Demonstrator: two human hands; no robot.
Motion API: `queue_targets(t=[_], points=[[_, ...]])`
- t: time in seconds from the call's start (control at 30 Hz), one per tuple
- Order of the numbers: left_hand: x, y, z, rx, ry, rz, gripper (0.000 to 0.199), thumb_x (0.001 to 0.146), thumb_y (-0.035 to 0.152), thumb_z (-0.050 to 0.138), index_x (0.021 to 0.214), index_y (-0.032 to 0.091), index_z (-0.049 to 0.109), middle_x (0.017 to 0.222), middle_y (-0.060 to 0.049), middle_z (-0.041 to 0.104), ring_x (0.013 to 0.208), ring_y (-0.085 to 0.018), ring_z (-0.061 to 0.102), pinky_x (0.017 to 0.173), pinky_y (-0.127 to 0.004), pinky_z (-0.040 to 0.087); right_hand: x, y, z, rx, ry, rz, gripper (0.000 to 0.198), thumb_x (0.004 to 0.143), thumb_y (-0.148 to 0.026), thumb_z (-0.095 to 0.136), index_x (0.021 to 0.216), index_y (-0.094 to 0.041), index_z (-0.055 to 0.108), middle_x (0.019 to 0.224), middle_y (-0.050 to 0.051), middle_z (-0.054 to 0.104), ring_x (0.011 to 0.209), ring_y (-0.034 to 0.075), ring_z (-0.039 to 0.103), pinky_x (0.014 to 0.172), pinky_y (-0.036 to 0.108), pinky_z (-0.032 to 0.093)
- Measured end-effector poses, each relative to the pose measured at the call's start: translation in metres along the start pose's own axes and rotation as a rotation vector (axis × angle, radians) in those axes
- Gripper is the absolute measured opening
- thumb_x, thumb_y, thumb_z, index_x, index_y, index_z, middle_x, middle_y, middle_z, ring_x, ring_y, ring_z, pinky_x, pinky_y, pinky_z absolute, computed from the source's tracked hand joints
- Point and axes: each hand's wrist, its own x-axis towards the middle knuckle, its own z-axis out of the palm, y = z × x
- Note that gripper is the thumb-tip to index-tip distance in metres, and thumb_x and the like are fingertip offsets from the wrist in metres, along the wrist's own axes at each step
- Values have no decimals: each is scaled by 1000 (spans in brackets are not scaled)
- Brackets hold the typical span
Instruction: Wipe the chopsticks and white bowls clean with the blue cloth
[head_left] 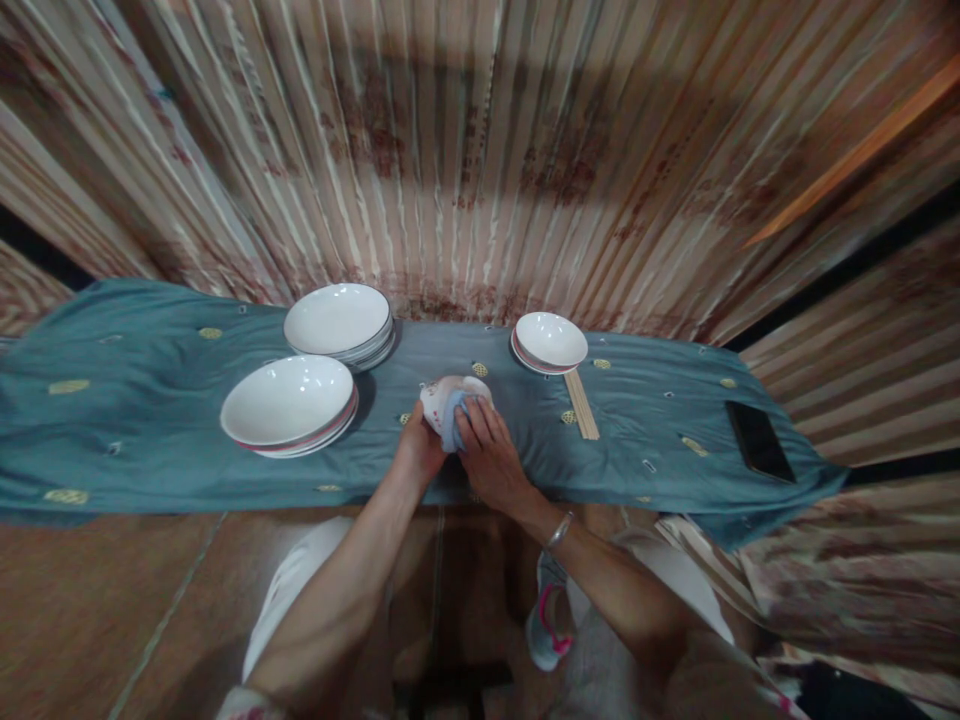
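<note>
A small white bowl (431, 400) with a red pattern is held above the cloth-covered table in front of me. My left hand (421, 448) grips it at its left side. A light blue cloth (451, 425) is pressed against the bowl by my right hand (489, 450), whose fingers lie bent over it. The bowl is tilted, and the hands and cloth hide much of it. To the left of my hands stands a stack of white bowls (292, 400); behind it is a stack of white plates (337, 320).
At the back right, small bowls (551, 342) are stacked over the ends of several wooden chopsticks (581, 405). A black phone (757, 440) lies near the right end of the green tablecloth (150, 400). Pleated curtains (465, 150) hang behind the table.
</note>
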Motion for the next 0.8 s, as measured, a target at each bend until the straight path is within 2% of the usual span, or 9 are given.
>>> queue_targets(t=[0.17, 0.37, 0.47, 0.57, 0.8], points=[[-2, -1, 1, 31, 96, -6, 44, 100, 28, 32, 131, 8, 56, 85, -8, 75, 74, -15, 71, 74, -23, 56, 10, -2, -8, -52, -38, -59, 52, 94, -17, 43, 145, -12, 38, 152, 13, 40, 148, 29, 17, 115, 47, 29], [-8, -4, 5, 78, 100, 41, 40, 99, 33, 38, 121, 9, 61, 76, -4, 74, 69, -14, 70, 74, -22, 56, 21, -4, -11, -61, -29, -44, 51, 94, -19, 45, 144, -14, 41, 150, 13, 43, 146, 27, 22, 117, 48, 25], [-8, -6, 6, 68, 49, 57, 38, 98, 35, 39, 111, 11, 65, 80, -5, 75, 78, -15, 71, 80, -23, 55, 25, -4, -12, -55, -11, -31, 50, 94, -22, 46, 143, -13, 43, 150, 14, 43, 146, 26, 23, 117, 49, 23], [-9, -8, 6, 48, -14, 68, 39, 98, 37, 38, 106, 12, 67, 93, -7, 76, 97, -18, 70, 91, -26, 52, 30, -5, -17, -34, -2, -14, 48, 95, -25, 45, 142, -13, 44, 150, 14, 43, 146, 25, 23, 119, 49, 20], [-10, -11, 8, 81, -114, 95, 46, 95, 43, 42, 120, 11, 63, 116, -12, 71, 119, -23, 60, 106, -33, 43, 43, -8, -29, 48, -21, 50, 47, 96, -25, 43, 141, -14, 45, 151, 14, 42, 145, 25, 26, 119, 50, 18]])
